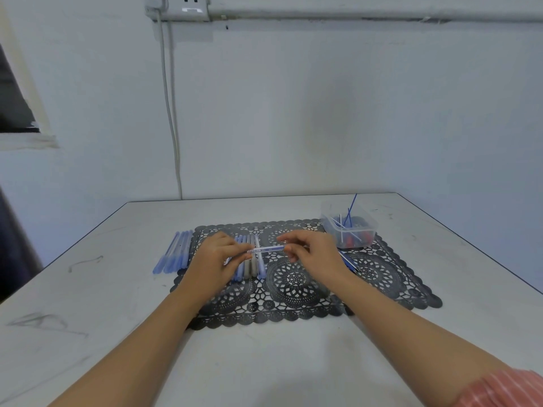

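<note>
Both hands are engaged on one item. The left hand point(217, 257) pinches one end of a slim, clear plastic pen barrel with blue print point(266, 249). The right hand point(314, 251) pinches the other end between thumb and forefinger, its remaining fingers loosely curled. The pen barrel lies level between them, held just above the black lace-pattern placemat point(293, 286).

Assessment: the pen barrel is light, rigid and smooth, and probably slippery at the tips. A firm pinch near each end should be adequate. Any pressing or twisting is best kept along its axis, since thin plastic may crack if bent.

Beneath the left hand, a row of blue and grey pens point(249, 267) lies side by side on the placemat. A second batch of blue capped pens point(176, 254) lies on the white desk point(117, 289), just beside the placemat's left edge. Loose blue refills point(348, 261) lie near the right wrist. A clear plastic tub point(367, 230) holding refills and red parts stands at the placemat's far right corner.
</note>
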The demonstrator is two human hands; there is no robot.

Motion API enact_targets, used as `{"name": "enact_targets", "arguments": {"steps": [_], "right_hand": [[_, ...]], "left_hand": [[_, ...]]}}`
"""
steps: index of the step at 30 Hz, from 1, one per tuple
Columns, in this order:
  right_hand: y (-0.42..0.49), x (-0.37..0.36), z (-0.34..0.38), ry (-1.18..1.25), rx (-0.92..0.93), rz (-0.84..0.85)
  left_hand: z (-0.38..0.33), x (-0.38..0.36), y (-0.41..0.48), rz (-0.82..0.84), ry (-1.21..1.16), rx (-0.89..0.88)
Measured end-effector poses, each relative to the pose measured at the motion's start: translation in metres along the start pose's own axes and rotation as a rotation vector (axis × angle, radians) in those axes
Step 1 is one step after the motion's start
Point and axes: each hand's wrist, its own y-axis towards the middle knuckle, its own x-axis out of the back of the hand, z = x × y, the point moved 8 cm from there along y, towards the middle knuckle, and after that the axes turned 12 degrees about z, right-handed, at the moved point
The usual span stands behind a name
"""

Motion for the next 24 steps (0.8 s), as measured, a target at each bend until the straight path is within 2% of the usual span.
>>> {"name": "enact_targets", "arguments": {"steps": [7, 14, 24], "right_hand": [[0.0025, -0.004, -0.0034, 0.032, 0.019, 0.033], [0.0035, -0.0028, -0.0089, 0.199, -0.028, 0.009], [0.0007, -0.0013, -0.0067, 0.094, -0.022, 0.027]], "left_hand": [[-0.0016, 0.0, 0.0013, 0.008, -0.01, -0.015], [0.0044, -0.001, -0.0011, -0.023, -0.051, 0.043], [0.0022, 0.0026, -0.0016, -0.046, -0.068, 0.029]]}}
